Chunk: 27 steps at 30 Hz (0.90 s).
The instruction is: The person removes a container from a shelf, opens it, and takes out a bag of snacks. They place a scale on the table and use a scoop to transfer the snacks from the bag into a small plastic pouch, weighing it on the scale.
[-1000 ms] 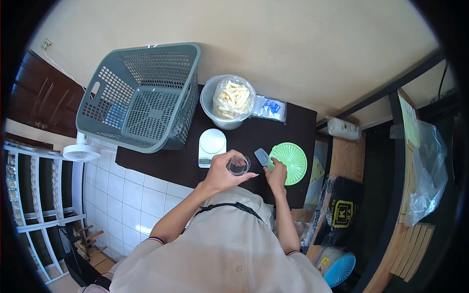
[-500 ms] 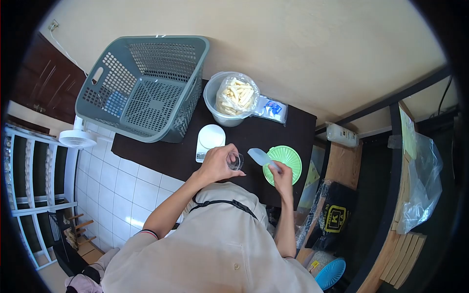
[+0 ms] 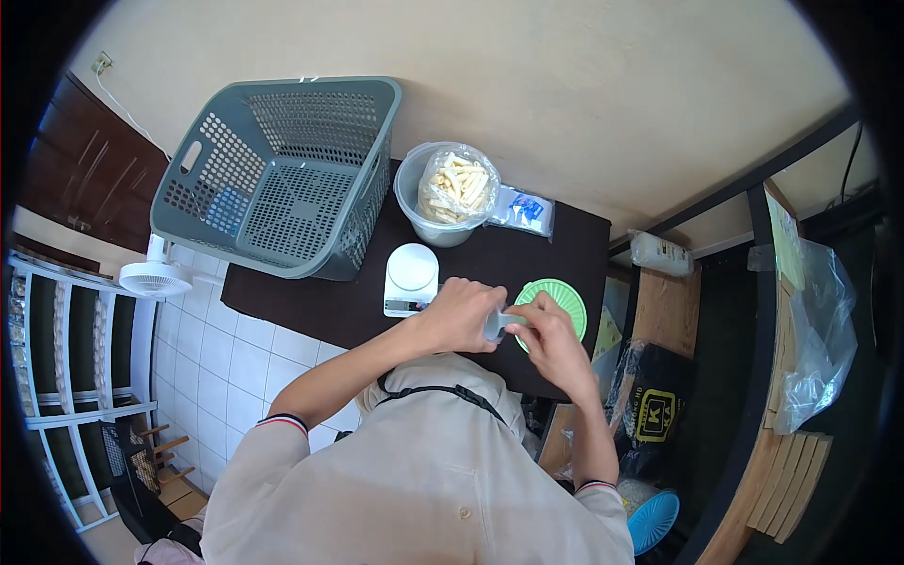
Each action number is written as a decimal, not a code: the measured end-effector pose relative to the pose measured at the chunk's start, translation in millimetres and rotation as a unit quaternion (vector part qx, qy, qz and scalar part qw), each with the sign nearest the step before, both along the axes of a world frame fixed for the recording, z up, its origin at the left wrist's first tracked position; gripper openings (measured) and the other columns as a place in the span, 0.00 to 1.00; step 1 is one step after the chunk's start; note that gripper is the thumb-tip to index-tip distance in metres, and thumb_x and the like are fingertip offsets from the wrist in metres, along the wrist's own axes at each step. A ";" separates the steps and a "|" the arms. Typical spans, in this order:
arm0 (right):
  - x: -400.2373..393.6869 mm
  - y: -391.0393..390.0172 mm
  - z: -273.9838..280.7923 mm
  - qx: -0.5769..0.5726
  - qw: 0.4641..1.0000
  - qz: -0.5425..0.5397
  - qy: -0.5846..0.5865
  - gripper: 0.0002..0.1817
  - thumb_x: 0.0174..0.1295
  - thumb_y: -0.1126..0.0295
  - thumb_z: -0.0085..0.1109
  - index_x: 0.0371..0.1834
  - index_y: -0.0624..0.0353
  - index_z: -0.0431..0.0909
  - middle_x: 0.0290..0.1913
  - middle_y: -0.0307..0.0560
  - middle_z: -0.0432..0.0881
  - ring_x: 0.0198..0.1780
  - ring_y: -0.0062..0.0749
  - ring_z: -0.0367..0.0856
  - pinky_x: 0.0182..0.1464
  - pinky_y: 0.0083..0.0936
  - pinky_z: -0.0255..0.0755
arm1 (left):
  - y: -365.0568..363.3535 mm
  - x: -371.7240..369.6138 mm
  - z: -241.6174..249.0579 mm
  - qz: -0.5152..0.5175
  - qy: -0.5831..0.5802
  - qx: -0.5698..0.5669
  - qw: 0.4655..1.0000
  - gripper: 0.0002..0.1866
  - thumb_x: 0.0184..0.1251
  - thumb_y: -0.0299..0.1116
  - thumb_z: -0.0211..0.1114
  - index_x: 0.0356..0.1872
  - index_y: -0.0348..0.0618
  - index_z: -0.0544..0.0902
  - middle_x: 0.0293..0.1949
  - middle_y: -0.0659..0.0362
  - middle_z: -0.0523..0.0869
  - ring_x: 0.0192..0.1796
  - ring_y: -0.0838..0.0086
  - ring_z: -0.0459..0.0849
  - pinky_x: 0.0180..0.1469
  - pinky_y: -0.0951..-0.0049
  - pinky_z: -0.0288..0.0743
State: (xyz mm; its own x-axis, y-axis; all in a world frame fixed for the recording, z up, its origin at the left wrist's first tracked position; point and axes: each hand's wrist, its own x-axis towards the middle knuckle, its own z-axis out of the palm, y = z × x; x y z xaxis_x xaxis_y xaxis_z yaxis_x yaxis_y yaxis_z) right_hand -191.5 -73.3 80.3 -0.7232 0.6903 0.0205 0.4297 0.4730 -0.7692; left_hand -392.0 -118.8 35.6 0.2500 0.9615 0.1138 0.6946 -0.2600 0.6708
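My left hand [image 3: 461,315] is curled in front of the scale, its fingers wrapped round a small clear plastic cup that the hand now mostly hides. My right hand [image 3: 551,341] pinches the handle of a translucent plastic scoop [image 3: 493,325]. The scoop's blade points left and overlaps the left fingers, right at the cup. Behind the right hand lies a round light-green ridged lid [image 3: 565,298]. Beyond the left wrist sits a white kitchen scale [image 3: 411,271] with its display facing me.
A tub [image 3: 408,184] with a clear bag of pale sticks [image 3: 459,185] stands at the back of the dark table [image 3: 311,306]. Beside it lies a packet of plastic bags [image 3: 521,209]. A big grey-green basket [image 3: 350,226] occupies the left side; wooden shelving [image 3: 664,311] is at right.
My right hand has brought the scoop left and down to the cup. The left hand has shifted slightly right, its back turned more toward me, so the cup is largely covered.
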 end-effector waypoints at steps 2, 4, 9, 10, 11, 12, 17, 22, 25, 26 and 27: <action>-12.3 -2.6 -15.1 0.037 0.998 0.012 0.039 0.11 0.60 0.77 0.68 0.46 0.67 0.84 0.32 0.50 0.71 0.31 0.37 0.72 0.35 0.34 0.67 | 4.0 8.2 2.3 0.003 0.012 0.042 0.999 0.17 0.38 0.33 0.75 0.29 0.38 0.79 0.26 0.47 0.85 0.30 0.46 0.85 0.34 0.50 0.78; -17.6 -3.1 -28.6 0.050 0.996 0.020 0.076 0.12 0.56 0.81 0.69 0.44 0.69 0.84 0.32 0.49 0.73 0.32 0.34 0.73 0.36 0.31 0.68 | 5.7 11.6 -3.7 0.018 -0.017 0.067 0.997 0.15 0.38 0.32 0.73 0.27 0.38 0.78 0.25 0.47 0.84 0.29 0.44 0.84 0.32 0.49 0.76; -9.1 -6.4 -36.5 -0.054 0.970 -0.097 0.219 0.10 0.53 0.86 0.70 0.39 0.69 0.88 0.35 0.47 0.84 0.36 0.29 0.82 0.39 0.24 0.75 | -3.0 7.8 -1.8 0.044 0.034 0.193 0.980 0.15 0.40 0.33 0.74 0.27 0.38 0.79 0.26 0.48 0.85 0.29 0.47 0.85 0.31 0.50 0.76; -6.4 -7.4 -38.1 -0.050 0.963 -0.097 0.248 0.09 0.54 0.85 0.70 0.39 0.68 0.88 0.35 0.48 0.85 0.37 0.30 0.83 0.39 0.24 0.76 | -6.8 8.6 -6.1 0.049 0.033 0.192 0.980 0.15 0.40 0.33 0.74 0.27 0.38 0.79 0.26 0.48 0.85 0.29 0.47 0.85 0.31 0.50 0.76; -4.8 -8.1 -39.2 -0.068 0.964 -0.080 0.245 0.08 0.55 0.85 0.71 0.38 0.68 0.89 0.34 0.49 0.87 0.37 0.30 0.84 0.39 0.23 0.77 | -9.2 8.8 -10.8 0.046 0.020 0.120 0.992 0.15 0.40 0.33 0.74 0.28 0.38 0.80 0.27 0.47 0.85 0.30 0.48 0.86 0.33 0.50 0.77; -4.4 -9.5 -39.7 -0.066 0.964 -0.078 0.244 0.08 0.55 0.85 0.71 0.38 0.68 0.89 0.34 0.49 0.87 0.37 0.30 0.84 0.39 0.23 0.77 | -9.1 8.6 -14.3 0.040 0.008 0.048 0.998 0.15 0.41 0.34 0.75 0.28 0.38 0.81 0.29 0.46 0.86 0.32 0.48 0.87 0.35 0.51 0.79; -6.8 -17.4 -33.5 -0.103 0.976 -0.077 0.175 0.08 0.56 0.84 0.70 0.39 0.68 0.89 0.36 0.48 0.90 0.36 0.26 0.86 0.43 0.23 0.78 | -12.1 10.5 -5.6 0.006 0.012 0.052 0.999 0.15 0.42 0.35 0.77 0.27 0.39 0.81 0.31 0.49 0.86 0.36 0.51 0.87 0.38 0.53 0.79; -0.7 -10.5 -11.8 -0.187 0.930 -0.164 0.270 0.20 0.58 0.84 0.72 0.55 0.66 0.84 0.39 0.50 0.90 0.45 0.28 0.89 0.49 0.22 0.80 | -20.1 -1.1 -9.3 0.085 -0.058 0.093 0.990 0.17 0.41 0.33 0.78 0.31 0.40 0.81 0.30 0.52 0.86 0.35 0.53 0.87 0.37 0.55 0.78; 1.7 -11.8 -9.1 -0.151 0.930 -0.196 0.271 0.22 0.59 0.85 0.71 0.58 0.66 0.81 0.41 0.49 0.89 0.45 0.28 0.89 0.48 0.19 0.81 | -24.9 -10.2 -15.4 0.108 -0.047 0.089 0.989 0.20 0.40 0.31 0.79 0.35 0.40 0.81 0.31 0.52 0.87 0.37 0.54 0.89 0.38 0.58 0.80; 1.0 -11.0 -5.9 -0.130 0.924 -0.238 0.271 0.22 0.59 0.85 0.71 0.58 0.66 0.82 0.42 0.48 0.89 0.45 0.27 0.90 0.47 0.18 0.81 | -25.4 -12.0 -21.2 0.129 -0.081 0.069 0.986 0.21 0.41 0.32 0.80 0.37 0.39 0.81 0.31 0.52 0.87 0.36 0.57 0.89 0.38 0.60 0.81; -0.8 -8.3 -3.7 -0.084 0.923 -0.255 0.276 0.19 0.62 0.84 0.69 0.57 0.68 0.81 0.43 0.50 0.88 0.42 0.30 0.90 0.45 0.20 0.85 | -25.1 -13.0 -25.6 0.149 -0.115 0.049 0.981 0.22 0.43 0.33 0.82 0.39 0.39 0.81 0.31 0.52 0.87 0.35 0.59 0.89 0.39 0.62 0.82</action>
